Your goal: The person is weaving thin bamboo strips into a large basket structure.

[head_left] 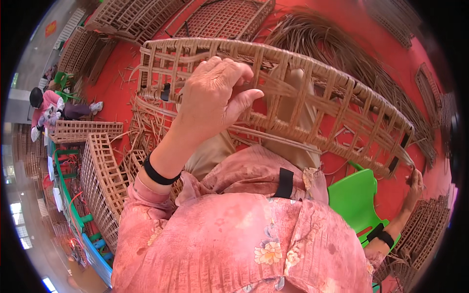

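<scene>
A long woven rattan frame [312, 93] with an open lattice lies across my lap, running from upper left down to the right. My left hand [215, 95] is closed on thin cane strands at the frame's middle, pinching them against the weave. My right hand [414, 183] is far out at the lower right, gripping the end of a cane strand [405, 163] that runs off the frame's right end. Both wrists wear black bands.
A green plastic chair [354, 198] is under me. Finished lattice baskets [100, 176] stand at the left and more baskets [132, 17] at the top. Loose cane bundles [322, 36] lie on the red floor. A seated person [49, 107] works at far left.
</scene>
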The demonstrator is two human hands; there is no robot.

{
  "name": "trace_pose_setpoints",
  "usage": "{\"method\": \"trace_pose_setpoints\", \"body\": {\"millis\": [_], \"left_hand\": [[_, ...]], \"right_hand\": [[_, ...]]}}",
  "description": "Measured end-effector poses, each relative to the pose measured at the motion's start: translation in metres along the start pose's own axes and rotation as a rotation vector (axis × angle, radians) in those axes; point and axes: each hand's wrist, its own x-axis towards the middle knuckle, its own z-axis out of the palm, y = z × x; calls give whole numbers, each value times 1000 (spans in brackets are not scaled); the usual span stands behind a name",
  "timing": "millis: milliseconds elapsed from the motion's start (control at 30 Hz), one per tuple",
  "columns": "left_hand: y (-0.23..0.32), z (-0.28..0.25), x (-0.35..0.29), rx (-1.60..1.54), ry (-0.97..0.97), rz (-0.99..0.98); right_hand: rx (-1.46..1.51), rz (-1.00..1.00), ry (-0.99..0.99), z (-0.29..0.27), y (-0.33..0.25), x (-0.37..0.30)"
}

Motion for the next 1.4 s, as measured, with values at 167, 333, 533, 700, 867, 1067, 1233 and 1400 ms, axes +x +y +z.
{"method": "trace_pose_setpoints", "body": {"millis": [167, 333, 533, 700, 867, 1067, 1233, 1400], "left_hand": [[8, 19, 13, 82, 24, 259], [15, 24, 29, 115, 36, 287], [22, 32, 33, 94, 126, 238], [32, 31, 18, 149, 75, 236], [38, 19, 12, 17, -48, 300], [65, 40, 26, -75, 33, 342], [78, 54, 46, -7, -48, 360], [90, 62, 61, 20, 55, 319]], "right_hand": [[4, -10, 2, -4, 10, 2], [11, -21, 1, -3, 1, -1], [36, 3, 15, -3, 6, -5], [43, 3, 3, 8, -10, -9], [60, 14, 24, 6, -12, -11], [59, 17, -1, -4, -7, -8], [114, -1, -22, 11, -22, -12], [120, 29, 24, 12, -27, -23]]}}
